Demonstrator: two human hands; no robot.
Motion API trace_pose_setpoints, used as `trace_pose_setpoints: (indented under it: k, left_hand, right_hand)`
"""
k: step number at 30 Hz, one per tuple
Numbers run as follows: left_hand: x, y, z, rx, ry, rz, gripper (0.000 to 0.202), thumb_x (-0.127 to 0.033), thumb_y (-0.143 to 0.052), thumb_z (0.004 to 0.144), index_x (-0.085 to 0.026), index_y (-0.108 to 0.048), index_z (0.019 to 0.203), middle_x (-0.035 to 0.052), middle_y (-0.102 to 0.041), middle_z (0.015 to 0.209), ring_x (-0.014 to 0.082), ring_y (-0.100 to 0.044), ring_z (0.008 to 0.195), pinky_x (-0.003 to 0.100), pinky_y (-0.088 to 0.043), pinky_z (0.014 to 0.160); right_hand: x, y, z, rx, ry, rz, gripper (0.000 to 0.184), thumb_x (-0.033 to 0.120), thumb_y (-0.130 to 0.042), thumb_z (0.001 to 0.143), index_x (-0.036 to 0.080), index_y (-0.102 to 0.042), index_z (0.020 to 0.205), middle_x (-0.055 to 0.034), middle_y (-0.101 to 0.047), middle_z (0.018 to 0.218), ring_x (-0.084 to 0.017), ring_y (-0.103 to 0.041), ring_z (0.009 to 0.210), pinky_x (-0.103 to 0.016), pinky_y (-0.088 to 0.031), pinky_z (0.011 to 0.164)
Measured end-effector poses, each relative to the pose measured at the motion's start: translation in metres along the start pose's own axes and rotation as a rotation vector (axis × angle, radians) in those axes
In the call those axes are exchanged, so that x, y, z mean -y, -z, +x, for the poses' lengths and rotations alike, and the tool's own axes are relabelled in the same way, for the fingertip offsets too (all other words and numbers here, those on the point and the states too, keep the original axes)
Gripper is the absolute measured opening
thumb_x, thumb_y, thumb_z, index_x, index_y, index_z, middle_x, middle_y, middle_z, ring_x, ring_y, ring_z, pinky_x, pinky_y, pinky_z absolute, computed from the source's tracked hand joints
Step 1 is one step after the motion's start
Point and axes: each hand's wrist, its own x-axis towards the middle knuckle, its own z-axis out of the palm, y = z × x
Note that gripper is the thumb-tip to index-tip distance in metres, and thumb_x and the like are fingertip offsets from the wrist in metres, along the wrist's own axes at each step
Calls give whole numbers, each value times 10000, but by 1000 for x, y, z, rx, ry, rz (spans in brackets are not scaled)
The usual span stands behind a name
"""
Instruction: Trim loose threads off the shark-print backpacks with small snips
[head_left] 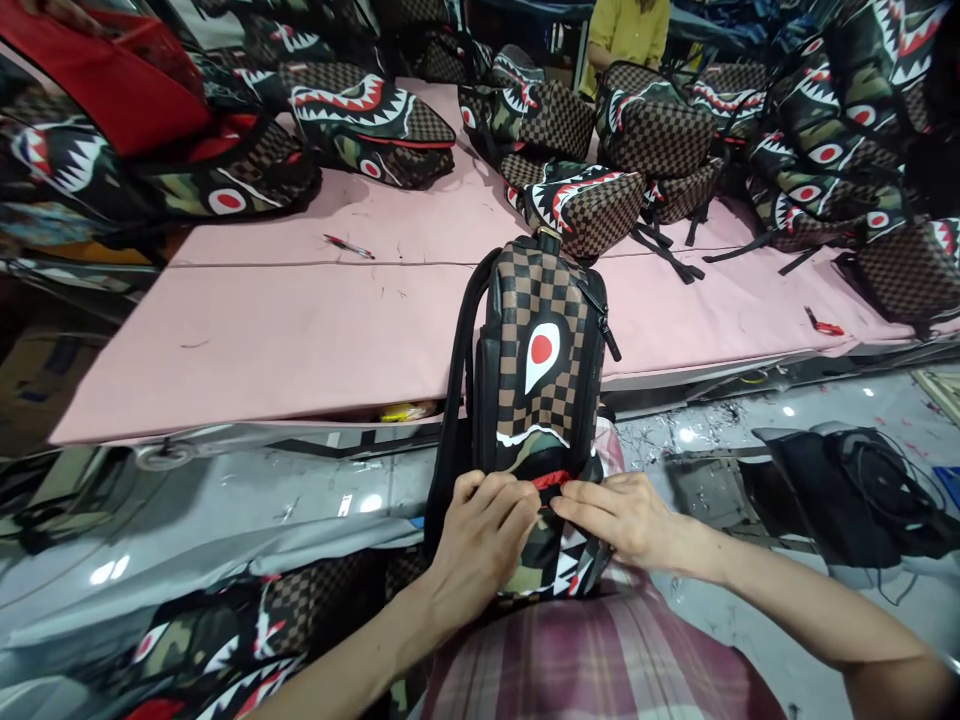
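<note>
A brown-and-black checkered backpack [551,305] with a red-and-white eye print leans upright against the table edge, close to my body. My left hand [486,535] is closed on the left side of its lower pocket opening, knuckles up. From the right, my right hand [619,515] pinches the same opening's edge. Between the hands a strip of red lining [550,481] shows. My fingers hide the exact spot they grip. A black zipper pull [613,340] hangs from the bag's upper right side.
Several similar backpacks [577,205] line the far side of the pink table [322,340]. On it lie a pen [349,246] and a red-handled tool [823,323]. More bags [202,630] sit at lower left. Someone in a yellow top [630,35] stands behind the table.
</note>
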Motion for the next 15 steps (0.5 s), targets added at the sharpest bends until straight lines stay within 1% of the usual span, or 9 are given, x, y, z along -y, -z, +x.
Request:
trace_pose_setpoints:
  k: [2,4,7,9,11,13,15]
  left_hand:
    - [-4,-2,3,-26,6,30,174,-104,-471,839,-187,-555,966,4,-619,783,159,-514,809,339,-309,747]
    - [-5,-4,6,-62,2,58,184,-92,-472,838,-199,-556,961,-4,-599,737,158,-508,782,342,-308,738]
    - [-4,-4,14,-65,-7,110,149,-70,-506,814,-195,-549,884,-8,-594,743,150,-508,749,341,-308,707]
    - [-5,-4,19,-18,14,136,127,-85,-514,810,-201,-545,851,-11,-592,748,150,-499,714,342,-297,667]
    - [-6,-5,23,0,47,117,122,-106,-505,816,-218,-550,834,-23,-577,710,147,-477,662,342,-279,633]
    - [-9,-7,22,-40,68,61,134,-108,-503,816,-230,-557,830,-31,-578,687,143,-479,659,345,-282,640]
    - [-11,-11,16,-130,65,10,151,-91,-496,814,-224,-566,836,-31,-601,688,142,-506,700,354,-292,675]
  right_hand:
    - [-3,6,1,46,-20,65,338,98,-338,857,105,-519,1143,-97,-636,1062,-112,-610,710,-218,-468,543]
    - [-4,10,1,46,-37,98,366,83,-338,834,96,-511,1156,-110,-623,1093,-119,-620,759,-221,-482,568]
    - [-4,5,-3,-19,-69,108,355,88,-356,822,97,-524,1135,-117,-627,1082,-131,-627,797,-220,-489,579]
    - [-3,-2,-6,-72,-80,117,336,118,-377,826,105,-529,1124,-114,-634,1056,-134,-628,793,-218,-490,574]
    - [-4,-6,-8,-102,-75,130,337,137,-393,827,110,-521,1137,-113,-633,1056,-136,-629,793,-218,-490,572]
    - [-7,-4,-8,-80,-71,160,349,123,-397,819,119,-518,1146,-103,-628,1072,-134,-628,802,-221,-495,581]
    - [-12,7,-6,-60,-111,210,331,108,-389,819,140,-538,1113,-86,-628,1069,-135,-624,849,-231,-507,632]
